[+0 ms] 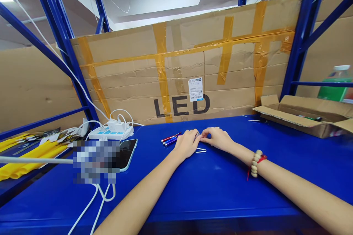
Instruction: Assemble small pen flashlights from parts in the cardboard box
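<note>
My left hand (188, 143) rests low over the blue tabletop (215, 187), its fingers curled together. Close to its right, my right hand (217, 138) has thumb and forefinger pinched, the tips meeting those of the left. Something small and shiny (197, 134) shows between the two hands, too small and covered to name. Slim red and blue pen-like sticks (170, 140) with metallic ends lie beside the left hand, partly hidden by it. A thin white loop (200, 150) lies just below the fingertips. A bead bracelet (256, 163) with red cord circles my right wrist.
To the left lie a phone (129, 154), a white power strip (96, 132) with cables, and yellow packages (35, 158). An open cardboard box (303, 126) sits at right. Taped cardboard (132, 84) marked LED stands behind, between blue posts (299, 55).
</note>
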Available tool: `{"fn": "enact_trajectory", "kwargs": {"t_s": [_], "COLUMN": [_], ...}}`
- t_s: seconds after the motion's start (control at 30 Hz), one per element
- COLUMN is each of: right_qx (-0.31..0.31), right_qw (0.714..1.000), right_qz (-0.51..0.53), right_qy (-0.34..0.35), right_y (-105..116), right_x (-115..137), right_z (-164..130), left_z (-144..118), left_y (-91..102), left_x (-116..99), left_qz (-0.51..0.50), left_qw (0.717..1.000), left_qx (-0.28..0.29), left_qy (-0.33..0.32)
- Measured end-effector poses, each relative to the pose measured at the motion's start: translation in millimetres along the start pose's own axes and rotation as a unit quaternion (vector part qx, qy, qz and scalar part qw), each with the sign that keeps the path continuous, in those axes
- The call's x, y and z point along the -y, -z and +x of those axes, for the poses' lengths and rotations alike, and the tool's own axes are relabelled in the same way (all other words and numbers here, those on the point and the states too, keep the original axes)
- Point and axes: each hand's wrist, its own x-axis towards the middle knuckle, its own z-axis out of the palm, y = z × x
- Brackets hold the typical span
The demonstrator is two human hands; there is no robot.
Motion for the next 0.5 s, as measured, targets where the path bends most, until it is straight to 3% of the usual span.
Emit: {"fn": "enact_trajectory", "kwargs": {"t_s": [0.5], "right_qx": [-0.002], "right_qw": [1.0], "right_qz": [0.008], "right_qy": [0.004], "right_y": [-1.1], "right_x": [-0.9], "right_z": [1.2], "left_z": [-0.1], "left_y": [2.1], "left_x": [-1.0], "left_qz": [0.004], "left_qw": [1.0], "left_qx": [0.007], "left_qy": [0.004]}}
